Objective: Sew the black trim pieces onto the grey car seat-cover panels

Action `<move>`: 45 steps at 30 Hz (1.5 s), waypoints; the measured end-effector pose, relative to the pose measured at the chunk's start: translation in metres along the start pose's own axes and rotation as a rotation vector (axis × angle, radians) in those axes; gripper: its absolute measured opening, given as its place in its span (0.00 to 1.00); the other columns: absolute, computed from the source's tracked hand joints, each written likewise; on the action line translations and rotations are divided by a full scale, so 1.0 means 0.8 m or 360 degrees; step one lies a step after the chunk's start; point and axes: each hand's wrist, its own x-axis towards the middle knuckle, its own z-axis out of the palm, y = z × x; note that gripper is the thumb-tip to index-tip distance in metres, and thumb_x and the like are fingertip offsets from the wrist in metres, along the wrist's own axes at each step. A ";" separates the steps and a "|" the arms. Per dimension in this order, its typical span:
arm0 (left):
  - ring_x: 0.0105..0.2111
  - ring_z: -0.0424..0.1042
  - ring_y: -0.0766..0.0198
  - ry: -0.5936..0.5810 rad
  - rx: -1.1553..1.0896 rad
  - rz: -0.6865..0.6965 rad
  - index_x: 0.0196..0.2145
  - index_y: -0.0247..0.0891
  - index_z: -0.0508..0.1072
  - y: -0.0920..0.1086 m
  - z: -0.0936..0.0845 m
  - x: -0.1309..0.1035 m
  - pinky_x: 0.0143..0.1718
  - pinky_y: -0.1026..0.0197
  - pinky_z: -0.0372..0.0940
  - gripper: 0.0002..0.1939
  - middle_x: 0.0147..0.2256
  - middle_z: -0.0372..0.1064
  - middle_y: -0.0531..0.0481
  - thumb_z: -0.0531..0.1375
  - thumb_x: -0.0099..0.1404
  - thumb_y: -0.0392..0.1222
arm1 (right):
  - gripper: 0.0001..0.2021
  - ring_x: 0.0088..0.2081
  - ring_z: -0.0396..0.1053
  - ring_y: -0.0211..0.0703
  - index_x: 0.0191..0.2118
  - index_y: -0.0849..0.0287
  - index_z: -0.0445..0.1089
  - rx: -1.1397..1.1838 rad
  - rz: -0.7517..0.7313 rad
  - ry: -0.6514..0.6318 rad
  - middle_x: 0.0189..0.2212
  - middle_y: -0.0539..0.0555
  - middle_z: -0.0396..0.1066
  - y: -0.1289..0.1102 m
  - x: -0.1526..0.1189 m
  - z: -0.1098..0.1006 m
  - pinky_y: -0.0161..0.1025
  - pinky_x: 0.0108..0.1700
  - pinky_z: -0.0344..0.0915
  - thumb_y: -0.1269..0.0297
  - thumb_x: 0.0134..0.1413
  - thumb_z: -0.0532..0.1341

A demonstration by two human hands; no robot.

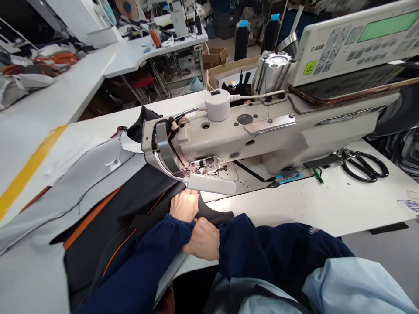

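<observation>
My left hand (185, 205) presses on black fabric (140, 192) just below the lamp of a sewing machine (203, 135). Its fingers are bent, and their tips are partly hidden by the lamp. Right behind it, touching it, my right hand (203, 239) is closed at the near edge of the fabric; what its fingers hold is hidden. The fabric has orange trim and lies with a grey piece (88, 170) spread out to the left. Needle and presser foot are mostly hidden behind the white lamp bar (211, 184).
Black-handled scissors (366, 166) lie right of the machine, near a green-handled tool (318, 175). A phone (347, 87) rests on top of the machine below a control panel (356, 43). Behind stand cardboard boxes (214, 56) and another worktable (127, 56).
</observation>
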 end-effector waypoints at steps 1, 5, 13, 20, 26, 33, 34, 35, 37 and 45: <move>0.30 0.73 0.55 -0.0006 -0.0015 0.0008 0.37 0.36 0.74 -0.002 0.001 0.003 0.26 0.60 0.62 0.18 0.32 0.72 0.40 0.45 0.68 0.40 | 0.07 0.26 0.63 0.40 0.21 0.63 0.68 -0.0010 -0.0025 -0.0055 0.23 0.53 0.69 0.002 0.000 -0.004 0.39 0.24 0.49 0.72 0.47 0.62; 0.29 0.72 0.60 -0.0011 -0.0118 0.0119 0.37 0.36 0.75 -0.007 -0.001 0.017 0.30 0.61 0.63 0.17 0.38 0.72 0.41 0.46 0.66 0.36 | 0.08 0.29 0.66 0.44 0.23 0.61 0.70 -0.0132 -0.0244 -0.0297 0.24 0.54 0.70 0.011 0.005 -0.023 0.38 0.24 0.48 0.76 0.50 0.59; 0.36 0.71 0.52 -0.0091 0.0162 0.0151 0.37 0.33 0.73 -0.010 -0.058 -0.003 0.23 0.62 0.58 0.16 0.34 0.69 0.39 0.52 0.53 0.25 | 0.09 0.36 0.69 0.49 0.36 0.61 0.73 -0.0201 -0.0518 -0.0441 0.37 0.56 0.73 0.033 0.003 -0.051 0.42 0.29 0.61 0.62 0.50 0.64; 0.30 0.72 0.61 -0.0277 0.0052 0.0294 0.38 0.37 0.72 -0.020 -0.059 -0.041 0.22 0.63 0.57 0.16 0.34 0.69 0.46 0.49 0.57 0.26 | 0.16 0.56 0.58 0.52 0.47 0.58 0.70 0.0041 -0.1183 -0.0482 0.55 0.48 0.65 0.052 -0.028 -0.043 0.55 0.54 0.58 0.65 0.50 0.64; 0.30 0.72 0.62 -0.0401 -0.0085 0.0232 0.40 0.40 0.73 -0.002 -0.030 -0.050 0.25 0.62 0.57 0.17 0.37 0.69 0.47 0.46 0.63 0.30 | 0.23 0.62 0.46 0.50 0.56 0.54 0.63 -0.0052 -0.0986 -0.0516 0.59 0.45 0.59 0.051 -0.036 -0.030 0.61 0.63 0.40 0.67 0.54 0.62; 0.31 0.71 0.60 -0.0449 -0.0088 0.0196 0.38 0.38 0.73 -0.004 -0.032 -0.037 0.26 0.61 0.56 0.16 0.37 0.67 0.45 0.45 0.65 0.31 | 0.19 0.62 0.45 0.49 0.58 0.55 0.61 -0.0092 -0.0894 -0.0340 0.60 0.46 0.57 0.056 -0.033 -0.006 0.57 0.65 0.32 0.64 0.62 0.55; 0.31 0.71 0.60 -0.0450 -0.0091 0.0199 0.38 0.37 0.72 -0.004 -0.032 -0.036 0.26 0.61 0.57 0.16 0.37 0.67 0.44 0.46 0.65 0.31 | 0.20 0.62 0.45 0.50 0.58 0.55 0.61 -0.0116 -0.0879 -0.0344 0.60 0.47 0.57 0.055 -0.031 -0.005 0.56 0.65 0.31 0.62 0.61 0.56; 0.31 0.71 0.60 -0.0456 -0.0090 0.0202 0.38 0.37 0.72 -0.004 -0.032 -0.034 0.26 0.61 0.58 0.15 0.37 0.67 0.44 0.46 0.64 0.31 | 0.20 0.62 0.46 0.51 0.57 0.56 0.62 -0.0141 -0.0866 -0.0350 0.60 0.48 0.58 0.054 -0.029 -0.004 0.55 0.65 0.31 0.59 0.60 0.57; 0.31 0.72 0.59 -0.0481 -0.0081 0.0210 0.38 0.36 0.72 -0.003 -0.033 -0.032 0.27 0.60 0.60 0.14 0.38 0.67 0.44 0.47 0.63 0.30 | 0.21 0.60 0.49 0.53 0.55 0.59 0.64 -0.0178 -0.0857 -0.0351 0.58 0.51 0.60 0.050 -0.024 -0.006 0.54 0.65 0.33 0.54 0.59 0.58; 0.37 0.73 0.55 -0.0582 -0.0007 0.0212 0.42 0.33 0.71 -0.001 -0.041 -0.017 0.34 0.59 0.66 0.16 0.42 0.67 0.41 0.49 0.59 0.28 | 0.19 0.52 0.63 0.53 0.44 0.65 0.71 -0.0278 -0.0781 -0.0175 0.46 0.58 0.71 0.035 0.000 0.002 0.50 0.58 0.54 0.53 0.58 0.59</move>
